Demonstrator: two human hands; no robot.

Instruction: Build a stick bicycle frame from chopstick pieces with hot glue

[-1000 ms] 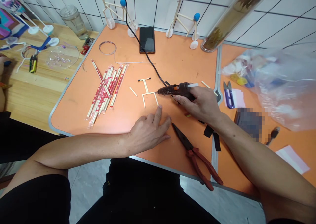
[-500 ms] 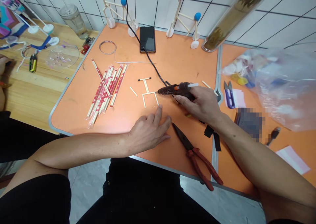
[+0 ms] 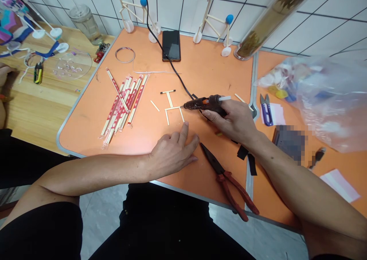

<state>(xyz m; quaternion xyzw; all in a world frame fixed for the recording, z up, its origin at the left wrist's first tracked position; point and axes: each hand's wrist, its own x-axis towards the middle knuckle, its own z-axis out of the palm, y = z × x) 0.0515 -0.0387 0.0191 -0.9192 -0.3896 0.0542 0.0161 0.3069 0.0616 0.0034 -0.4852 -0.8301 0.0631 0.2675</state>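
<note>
The step in hand seems to be gluing a corner of the stick frame point(image 3: 172, 108), which lies flat near the middle of the table point(image 3: 212, 69). The right hand point(image 3: 241, 122) is closed around the glue gun point(image 3: 200, 104), its nozzle at the corner. The left hand point(image 3: 172, 153) is open, grips nothing, and its forefinger is at the leg's near end, apparently touching. The next move calls, I think, for a steady leg and gentle nozzle. The frame has pale sticks, two legs, and a far bar with dark ends.
</note>
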